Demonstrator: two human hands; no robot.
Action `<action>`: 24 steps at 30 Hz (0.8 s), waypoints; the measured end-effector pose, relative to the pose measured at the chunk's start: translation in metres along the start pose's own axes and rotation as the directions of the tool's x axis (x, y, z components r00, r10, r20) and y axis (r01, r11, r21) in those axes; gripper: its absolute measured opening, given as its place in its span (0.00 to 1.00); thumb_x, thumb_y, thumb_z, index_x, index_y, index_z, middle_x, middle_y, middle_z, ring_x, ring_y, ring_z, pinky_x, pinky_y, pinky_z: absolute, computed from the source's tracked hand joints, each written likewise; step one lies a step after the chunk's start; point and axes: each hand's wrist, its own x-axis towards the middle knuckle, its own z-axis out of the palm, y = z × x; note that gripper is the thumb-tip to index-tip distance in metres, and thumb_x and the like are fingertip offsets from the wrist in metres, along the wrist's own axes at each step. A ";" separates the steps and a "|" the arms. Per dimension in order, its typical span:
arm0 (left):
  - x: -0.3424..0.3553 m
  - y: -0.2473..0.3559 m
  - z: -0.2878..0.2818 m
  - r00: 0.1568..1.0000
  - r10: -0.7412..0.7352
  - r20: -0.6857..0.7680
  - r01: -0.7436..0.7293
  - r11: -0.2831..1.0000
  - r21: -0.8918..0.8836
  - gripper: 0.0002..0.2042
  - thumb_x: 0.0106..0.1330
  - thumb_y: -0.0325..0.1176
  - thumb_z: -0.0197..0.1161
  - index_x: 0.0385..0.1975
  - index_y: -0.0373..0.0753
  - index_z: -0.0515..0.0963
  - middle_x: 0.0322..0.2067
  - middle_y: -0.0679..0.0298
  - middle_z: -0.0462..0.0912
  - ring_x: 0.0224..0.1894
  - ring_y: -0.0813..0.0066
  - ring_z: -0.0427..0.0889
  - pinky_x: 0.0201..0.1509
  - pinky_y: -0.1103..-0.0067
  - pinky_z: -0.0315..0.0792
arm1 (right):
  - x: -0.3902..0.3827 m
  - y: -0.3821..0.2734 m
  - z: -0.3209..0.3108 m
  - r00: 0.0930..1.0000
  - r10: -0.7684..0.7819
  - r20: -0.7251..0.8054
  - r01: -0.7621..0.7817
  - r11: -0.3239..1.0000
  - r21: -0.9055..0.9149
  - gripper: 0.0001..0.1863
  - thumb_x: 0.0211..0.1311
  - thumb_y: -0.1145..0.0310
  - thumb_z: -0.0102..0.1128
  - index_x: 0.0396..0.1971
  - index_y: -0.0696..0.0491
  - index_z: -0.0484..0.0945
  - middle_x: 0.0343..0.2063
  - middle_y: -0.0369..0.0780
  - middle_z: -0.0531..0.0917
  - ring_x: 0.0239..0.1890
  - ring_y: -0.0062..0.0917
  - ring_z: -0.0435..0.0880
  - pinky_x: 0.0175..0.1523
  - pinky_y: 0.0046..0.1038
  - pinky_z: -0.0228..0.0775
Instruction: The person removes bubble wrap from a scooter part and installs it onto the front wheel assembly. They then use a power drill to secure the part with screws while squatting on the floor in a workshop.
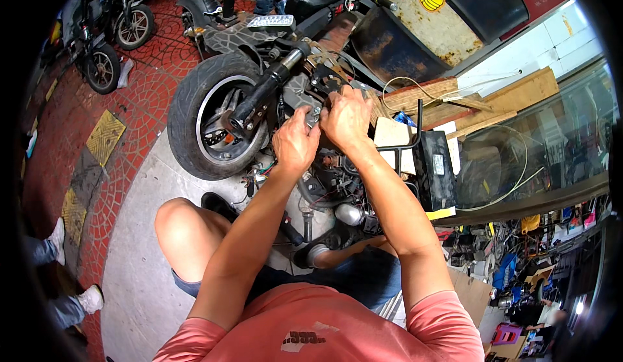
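Both my hands work close together at the partly taken-apart front of a scooter. My left hand (296, 142) is closed, with its thumb and fingers around a small silver metal part (313, 116). Right beside it, my right hand (347, 118) is curled with its knuckles up, against dark parts of the scooter; what its fingers hold is hidden. To the left of my hands stands the front wheel (188, 118), with a black tyre and pale rim. A black fork leg (269, 86) with a shiny tube slants across it.
Loose parts and wires (331, 180) lie on the grey floor by my shoes. Wooden boards (506, 102) and a black box (436, 167) stand at the right beside a glass pane. A rusty panel (435, 21) rises behind. Parked scooters (104, 66) and other people's shoes (91, 298) are at the left.
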 end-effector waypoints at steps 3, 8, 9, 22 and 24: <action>0.000 0.003 -0.001 1.000 -0.023 0.012 0.023 1.000 -0.011 0.23 0.60 0.35 0.71 0.55 0.39 0.77 0.23 0.61 0.78 0.26 0.63 0.81 0.35 0.69 0.75 | -0.001 0.003 -0.002 0.999 0.022 -0.034 -0.020 0.997 0.068 0.11 0.49 0.63 0.69 0.32 0.52 0.86 0.40 0.43 0.80 0.48 0.40 0.79 0.52 0.47 0.67; 0.000 0.008 -0.005 0.988 -0.126 0.093 0.135 0.986 -0.098 0.29 0.62 0.41 0.71 0.61 0.35 0.72 0.23 0.61 0.81 0.27 0.62 0.82 0.38 0.67 0.76 | -0.010 0.044 -0.009 0.943 0.221 -0.250 -0.061 0.850 0.523 0.07 0.53 0.67 0.67 0.30 0.53 0.84 0.35 0.44 0.82 0.42 0.40 0.82 0.47 0.42 0.73; -0.002 0.008 -0.004 0.989 -0.131 0.071 0.141 0.979 -0.147 0.29 0.63 0.41 0.71 0.61 0.34 0.71 0.23 0.61 0.80 0.26 0.64 0.82 0.37 0.68 0.76 | -0.013 0.059 -0.008 0.920 0.291 -0.264 -0.060 0.768 0.637 0.07 0.53 0.69 0.67 0.30 0.55 0.83 0.33 0.45 0.84 0.38 0.39 0.84 0.46 0.39 0.75; -0.015 -0.005 0.012 0.971 -0.217 0.098 0.238 0.881 -0.408 0.16 0.76 0.39 0.59 0.51 0.31 0.72 0.35 0.63 0.79 0.30 0.81 0.78 0.30 0.84 0.75 | -0.029 0.181 0.146 0.704 0.574 0.417 -0.322 -0.265 0.909 0.08 0.58 0.72 0.66 0.36 0.58 0.84 0.29 0.37 0.86 0.29 0.19 0.83 0.33 0.21 0.71; -0.016 0.003 0.011 0.981 -0.179 0.076 0.194 0.925 -0.328 0.15 0.77 0.39 0.59 0.50 0.31 0.73 0.33 0.62 0.80 0.30 0.78 0.80 0.32 0.82 0.77 | -0.021 0.190 0.158 0.790 0.423 0.444 -0.362 -0.263 0.894 0.08 0.59 0.71 0.66 0.37 0.57 0.85 0.31 0.36 0.86 0.32 0.20 0.83 0.36 0.23 0.73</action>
